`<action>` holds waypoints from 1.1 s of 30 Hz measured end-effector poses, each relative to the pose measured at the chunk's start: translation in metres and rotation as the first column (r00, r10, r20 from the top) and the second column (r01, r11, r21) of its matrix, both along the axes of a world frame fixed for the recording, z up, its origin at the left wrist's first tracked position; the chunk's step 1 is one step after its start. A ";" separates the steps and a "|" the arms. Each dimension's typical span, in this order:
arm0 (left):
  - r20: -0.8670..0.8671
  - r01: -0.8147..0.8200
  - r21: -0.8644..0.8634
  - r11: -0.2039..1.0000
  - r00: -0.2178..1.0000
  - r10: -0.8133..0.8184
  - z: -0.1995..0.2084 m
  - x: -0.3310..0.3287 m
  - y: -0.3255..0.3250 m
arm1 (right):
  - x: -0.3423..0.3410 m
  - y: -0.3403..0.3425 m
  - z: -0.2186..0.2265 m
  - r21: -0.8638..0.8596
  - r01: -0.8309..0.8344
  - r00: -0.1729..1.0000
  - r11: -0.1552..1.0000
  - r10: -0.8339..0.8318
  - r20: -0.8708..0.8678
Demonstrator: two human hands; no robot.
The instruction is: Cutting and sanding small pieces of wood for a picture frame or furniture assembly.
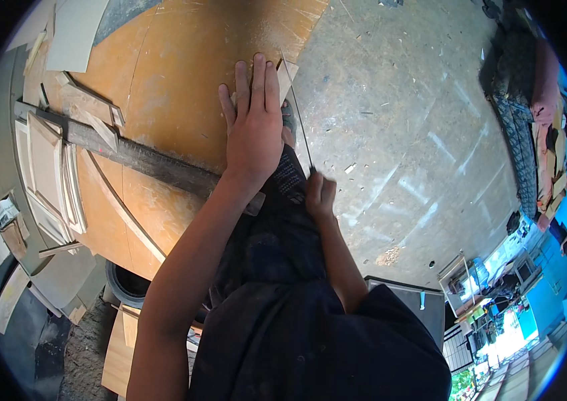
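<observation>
My left hand (254, 137) lies flat, fingers stretched out, over a small pale piece of wood (288, 77) at the edge of the orange-brown wooden worktop (176, 87). Most of that piece is hidden beneath the hand. My right hand (321, 194) is closed round the handle of a saw (302, 123), just off the worktop's right edge. Seen nearly edge-on, the saw's thin blade runs forward and slightly left, alongside the wood piece. Whether its teeth touch the wood, I cannot tell. My foot shows partly below the left hand.
A long dark bar (143, 157) crosses the worktop at left, with wood offcuts (89, 103) by it. Stacked framed panels (53, 177) and a curved strip (123, 200) lie nearby. Concrete floor (390, 134) with scattered chips spreads right, toward piled cloth (517, 127) at the far right.
</observation>
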State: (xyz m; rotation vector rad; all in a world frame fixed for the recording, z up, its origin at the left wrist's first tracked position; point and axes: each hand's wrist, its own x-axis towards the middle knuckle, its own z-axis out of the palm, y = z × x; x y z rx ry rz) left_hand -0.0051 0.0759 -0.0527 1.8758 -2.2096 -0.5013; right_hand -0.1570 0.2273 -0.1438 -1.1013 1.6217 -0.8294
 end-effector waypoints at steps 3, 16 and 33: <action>0.039 0.007 0.036 0.999 0.999 -0.008 0.005 0.004 0.001 | -0.006 0.019 0.009 0.055 -0.019 1.000 0.998 0.019 -0.003; -0.005 -0.002 -0.019 1.000 1.000 0.002 -0.002 -0.005 0.001 | -0.006 0.002 0.010 0.066 0.046 0.999 0.997 -0.046 -0.009; 0.046 0.000 -0.036 0.999 0.999 0.002 -0.004 -0.001 -0.001 | 0.005 -0.002 0.008 0.078 0.084 0.994 0.993 -0.089 0.059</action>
